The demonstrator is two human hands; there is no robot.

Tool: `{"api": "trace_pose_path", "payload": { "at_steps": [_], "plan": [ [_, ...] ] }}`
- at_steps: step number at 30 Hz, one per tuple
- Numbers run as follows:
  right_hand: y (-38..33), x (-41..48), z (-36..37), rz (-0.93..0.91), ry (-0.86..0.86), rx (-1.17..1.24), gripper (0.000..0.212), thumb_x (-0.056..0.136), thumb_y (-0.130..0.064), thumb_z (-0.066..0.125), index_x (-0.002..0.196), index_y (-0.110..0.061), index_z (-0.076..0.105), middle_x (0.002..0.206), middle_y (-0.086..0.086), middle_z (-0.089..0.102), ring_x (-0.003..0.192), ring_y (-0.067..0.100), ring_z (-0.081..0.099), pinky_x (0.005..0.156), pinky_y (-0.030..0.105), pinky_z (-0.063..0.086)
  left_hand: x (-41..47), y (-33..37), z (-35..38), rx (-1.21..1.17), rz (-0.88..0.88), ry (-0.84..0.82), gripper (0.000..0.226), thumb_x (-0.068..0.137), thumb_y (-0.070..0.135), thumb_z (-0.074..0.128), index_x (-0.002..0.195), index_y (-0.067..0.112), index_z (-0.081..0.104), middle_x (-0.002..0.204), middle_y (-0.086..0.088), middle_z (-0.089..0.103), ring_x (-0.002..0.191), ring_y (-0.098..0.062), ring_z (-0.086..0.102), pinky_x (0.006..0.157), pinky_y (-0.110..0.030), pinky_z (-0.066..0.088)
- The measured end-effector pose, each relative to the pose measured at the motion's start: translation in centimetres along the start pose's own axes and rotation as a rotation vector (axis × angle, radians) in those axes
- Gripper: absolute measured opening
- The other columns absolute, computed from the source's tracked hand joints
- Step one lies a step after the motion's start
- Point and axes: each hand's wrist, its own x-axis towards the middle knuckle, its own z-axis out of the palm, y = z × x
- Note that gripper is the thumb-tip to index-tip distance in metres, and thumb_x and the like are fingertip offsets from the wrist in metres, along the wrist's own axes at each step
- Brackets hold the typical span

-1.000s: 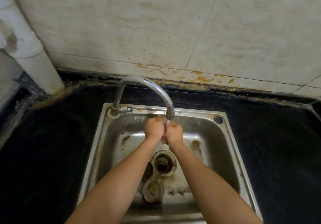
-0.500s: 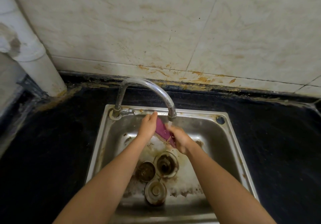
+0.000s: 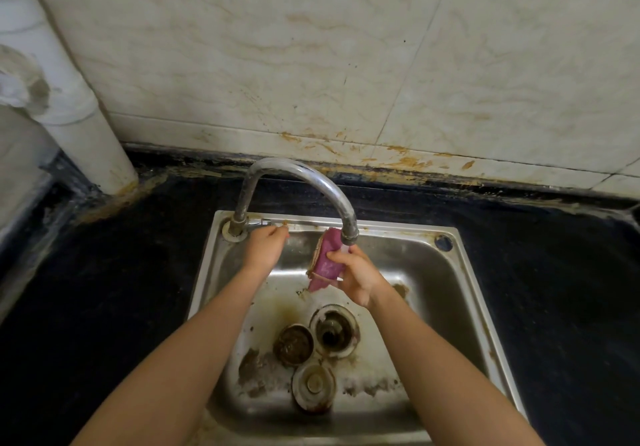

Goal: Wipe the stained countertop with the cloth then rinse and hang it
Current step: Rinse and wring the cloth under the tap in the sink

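My right hand [image 3: 356, 279] holds a wet pink cloth [image 3: 325, 262] upright just under the spout of the curved chrome faucet [image 3: 311, 182], over the steel sink [image 3: 450, 293]. The cloth's left edge looks brown and dirty. My left hand [image 3: 265, 248] is apart from the cloth, at the sink's back left. Its curled fingers pinch the end of the small tap lever [image 3: 270, 223] beside the faucet base. The black countertop [image 3: 104, 289] surrounds the sink.
In the sink bottom lie an open drain [image 3: 334, 331], a dirty strainer [image 3: 293, 344] and a metal plug [image 3: 313, 385], with brown grime around them. A white pipe [image 3: 86, 127] stands at the back left. A stained tiled wall [image 3: 311, 64] rises behind the counter.
My hands have come apart. The left hand let go of the cloth and moved left to the tap lever. The right hand now holds the cloth alone under the spout.
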Motion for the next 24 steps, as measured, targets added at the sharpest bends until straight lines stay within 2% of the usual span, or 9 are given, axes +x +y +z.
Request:
{"api": "trace_pose_path", "payload": {
  "at_steps": [5,8,9,12,16,19,21,24],
  "plan": [
    [-0.2,-0.3,0.3,0.0,-0.026,0.029,0.016,0.094,-0.007,0.046,0.099,-0.021,0.052,0.095,0.007,0.06,0.089,0.021,0.057,0.078,0.038,0.048,-0.3,-0.2,-0.4,-0.014,0.067,-0.011,0.017,0.092,0.018,0.048,0.081,0.008,0.057,0.081,-0.012,0.053,0.076,-0.019,0.046,0.063,-0.028,0.033],
    [-0.1,-0.4,0.2,0.008,-0.042,0.035,0.018,0.095,-0.007,0.044,0.101,-0.022,0.052,0.098,0.006,0.06,0.091,0.021,0.058,0.075,0.039,0.051,0.1,0.8,-0.5,-0.072,0.034,-0.009,0.016,0.092,0.022,0.047,0.082,0.013,0.057,0.085,-0.011,0.055,0.082,-0.02,0.05,0.07,-0.03,0.036],
    [0.0,-0.4,0.1,0.009,-0.044,0.039,0.018,0.095,-0.007,0.044,0.102,-0.022,0.052,0.099,0.006,0.06,0.091,0.022,0.058,0.073,0.039,0.051,0.2,1.1,-0.5,-0.095,0.016,-0.006,0.018,0.093,0.024,0.047,0.088,0.013,0.06,0.089,-0.01,0.057,0.084,-0.02,0.052,0.072,-0.03,0.037],
    [0.1,-0.3,0.1,0.003,-0.035,0.037,0.021,0.094,-0.006,0.044,0.101,-0.023,0.054,0.101,0.007,0.06,0.093,0.023,0.058,0.075,0.041,0.051,0.7,1.9,-0.5,-0.153,-0.053,0.016,0.034,0.096,0.032,0.042,0.109,0.007,0.061,0.098,-0.008,0.062,0.087,-0.019,0.056,0.073,-0.028,0.039],
    [0.0,-0.1,-0.3,-0.008,-0.009,0.018,0.024,0.093,-0.005,0.046,0.101,-0.025,0.056,0.1,0.008,0.06,0.094,0.024,0.057,0.082,0.046,0.049,1.6,3.4,-0.6,-0.238,-0.159,0.036,0.042,0.096,0.038,0.04,0.112,0.005,0.059,0.093,-0.011,0.062,0.072,-0.016,0.055,0.061,-0.026,0.04],
    [-0.1,0.0,-0.6,-0.015,0.008,-0.006,0.024,0.093,-0.004,0.045,0.099,-0.024,0.057,0.098,0.006,0.061,0.093,0.024,0.057,0.087,0.045,0.047,2.1,4.4,-0.9,-0.286,-0.231,0.018,0.045,0.095,0.042,0.038,0.112,0.005,0.058,0.09,-0.011,0.063,0.074,-0.019,0.056,0.068,-0.03,0.04],
    [-0.1,-0.1,-0.6,-0.02,0.01,-0.007,0.025,0.093,-0.004,0.045,0.099,-0.024,0.057,0.097,0.006,0.061,0.091,0.023,0.057,0.085,0.044,0.048,2.4,4.9,-1.1,-0.334,-0.277,-0.008,0.046,0.096,0.042,0.037,0.115,0.005,0.056,0.099,-0.014,0.062,0.084,-0.023,0.057,0.077,-0.032,0.038],
    [0.0,-0.4,-0.7,-0.024,0.009,-0.01,0.023,0.093,-0.004,0.045,0.099,-0.023,0.057,0.096,0.006,0.061,0.09,0.022,0.058,0.083,0.042,0.048,2.7,5.3,-1.3,-0.352,-0.297,-0.016,0.044,0.095,0.04,0.039,0.117,0.005,0.056,0.106,-0.016,0.061,0.094,-0.025,0.056,0.084,-0.033,0.039]
  ]
}}
